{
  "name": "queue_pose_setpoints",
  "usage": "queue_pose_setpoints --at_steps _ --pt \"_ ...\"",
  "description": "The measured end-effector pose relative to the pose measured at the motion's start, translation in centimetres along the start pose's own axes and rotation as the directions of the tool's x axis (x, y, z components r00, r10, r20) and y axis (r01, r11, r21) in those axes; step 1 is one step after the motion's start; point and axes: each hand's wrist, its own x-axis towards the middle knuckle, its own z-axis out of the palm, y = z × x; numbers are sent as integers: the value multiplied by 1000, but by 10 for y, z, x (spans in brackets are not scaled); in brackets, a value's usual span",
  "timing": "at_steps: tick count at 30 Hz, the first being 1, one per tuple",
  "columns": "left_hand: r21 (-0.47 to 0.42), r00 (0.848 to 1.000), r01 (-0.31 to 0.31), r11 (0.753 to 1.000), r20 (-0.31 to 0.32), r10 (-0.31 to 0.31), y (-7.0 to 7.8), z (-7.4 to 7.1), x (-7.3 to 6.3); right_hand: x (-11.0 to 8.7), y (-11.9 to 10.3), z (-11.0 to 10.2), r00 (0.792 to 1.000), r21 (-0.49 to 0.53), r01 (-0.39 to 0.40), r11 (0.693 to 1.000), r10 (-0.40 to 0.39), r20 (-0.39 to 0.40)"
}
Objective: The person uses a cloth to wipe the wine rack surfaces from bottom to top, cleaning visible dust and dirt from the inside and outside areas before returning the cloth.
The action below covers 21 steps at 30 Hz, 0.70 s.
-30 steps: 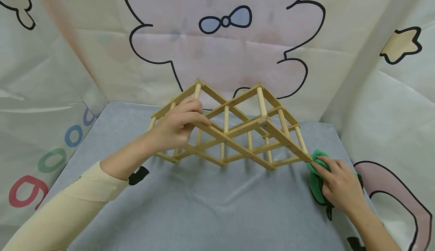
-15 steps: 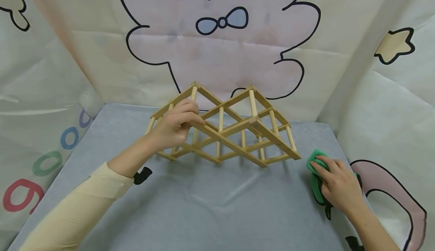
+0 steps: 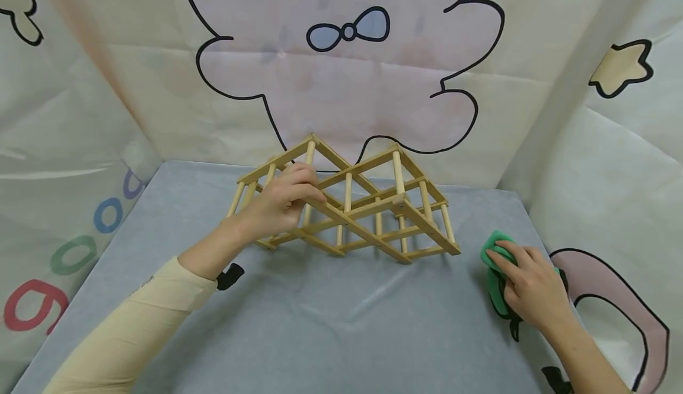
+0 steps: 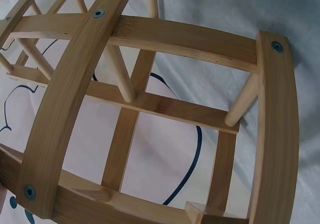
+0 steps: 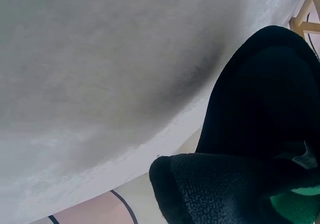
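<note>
A folding wooden lattice rack [image 3: 368, 233], made of crossed slats and round dowels, stands spread in zigzags at the middle of the table. My left hand [image 3: 280, 204] grips one of its upper slats, left of centre. In the left wrist view, a wide slat [image 4: 70, 104] with screw heads crosses close to the camera; the hand's hold is out of that picture. To the right, apart from the rack, my right hand [image 3: 539, 287] holds a bunched green cloth [image 3: 493, 246]. Its dark, fuzzy folds [image 5: 215, 194] fill the lower right of the right wrist view.
A pale blue-grey cloth covers the table [image 3: 341, 335]. Printed fabric walls enclose it at the back [image 3: 149, 98] and on both sides. Dark straps [image 3: 230, 276] show at the wrists.
The rack's right end has moved left, away from the green cloth, and its raised right part has dipped slightly. The right hand keeps the cloth almost in place.
</note>
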Motion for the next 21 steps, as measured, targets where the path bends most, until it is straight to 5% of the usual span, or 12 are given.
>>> queue_pose_setpoints --at_steps 13,21 --pt "117 1000 15 993 20 -18 9 -6 -6 17 3 -4 1000 -1 -7 1000 7 -11" --pt "170 993 110 979 -61 -101 22 -40 -13 33 9 -9 994 11 -98 995 99 -37"
